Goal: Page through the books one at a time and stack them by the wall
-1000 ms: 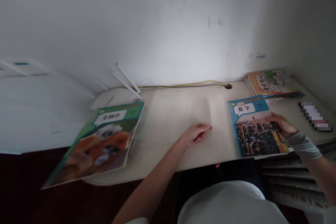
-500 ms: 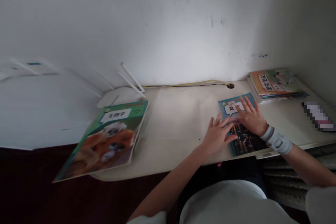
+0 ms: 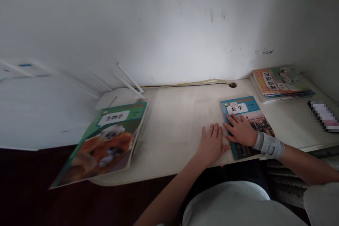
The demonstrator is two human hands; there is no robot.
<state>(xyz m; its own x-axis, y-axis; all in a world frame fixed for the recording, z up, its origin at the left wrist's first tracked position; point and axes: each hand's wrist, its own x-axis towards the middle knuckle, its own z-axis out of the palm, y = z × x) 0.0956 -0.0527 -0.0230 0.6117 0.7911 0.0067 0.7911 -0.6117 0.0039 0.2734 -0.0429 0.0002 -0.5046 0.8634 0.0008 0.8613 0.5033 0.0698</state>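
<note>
A blue mathematics textbook (image 3: 262, 123) with a city picture on its cover lies on the white desk (image 3: 174, 120), near the front edge. My right hand (image 3: 241, 130) rests on the left part of its cover, fingers spread, a grey band around the wrist. Just left of the book, my left hand (image 3: 212, 144) lies flat on the desktop with its fingers stretched out; its thumb points at the book's left edge. Neither hand grips anything. Farther left, a green biology textbook (image 3: 106, 141) with a monkey cover overhangs the desk's left end.
A stack of books (image 3: 280, 81) stands at the back right. A phone (image 3: 324, 114) with a blurred screen lies at the far right. Behind the biology book sits a white router (image 3: 116, 97) with upright antennas. Cables (image 3: 185, 84) run along the wall to a hole (image 3: 232, 85).
My right hand has slid left and nearer me across the cover, uncovering the title. My left hand has moved left and down, off the mathematics textbook onto the desk.
</note>
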